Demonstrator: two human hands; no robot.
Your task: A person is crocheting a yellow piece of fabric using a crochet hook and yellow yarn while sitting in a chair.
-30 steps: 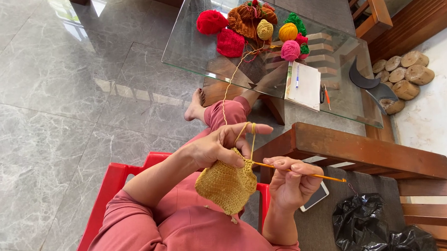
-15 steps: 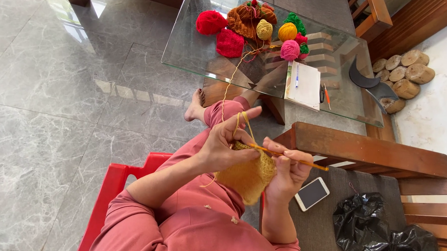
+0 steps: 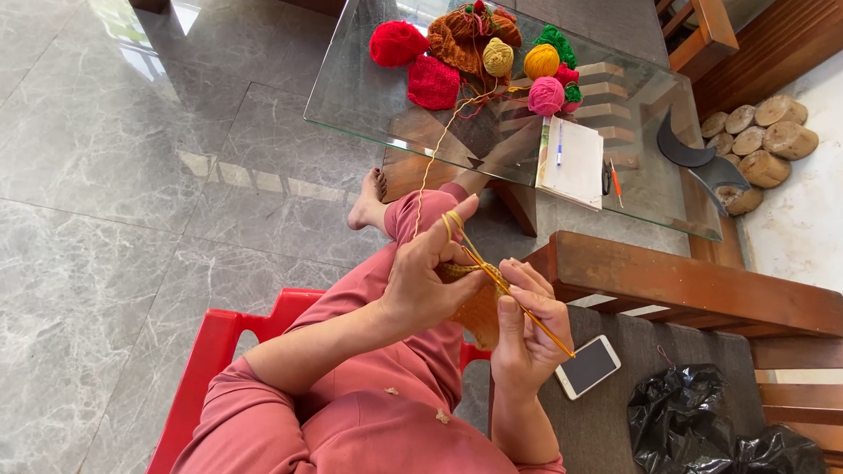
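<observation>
A mustard-yellow crocheted piece point(image 3: 480, 309) hangs above the person's salmon-pink trousers point(image 3: 378, 422). On the clear glass table point(image 3: 370, 104), a bright red yarn ball point(image 3: 396, 43) lies beside a red knitted square point(image 3: 433, 82); nearby sit a pale yellow ball point(image 3: 498, 56), an orange ball point(image 3: 542, 61) and a pink ball point(image 3: 545, 96).

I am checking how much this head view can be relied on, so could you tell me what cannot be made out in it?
- Yellow crochet piece, head view: mostly covered by the left hand and right hand.
- Crochet hook: its tip is hidden among the fingers.
- Notepad on the glass table: markings too small.
- Black bags: contents hidden; the one at the corner is cut by the frame's edge.
</observation>
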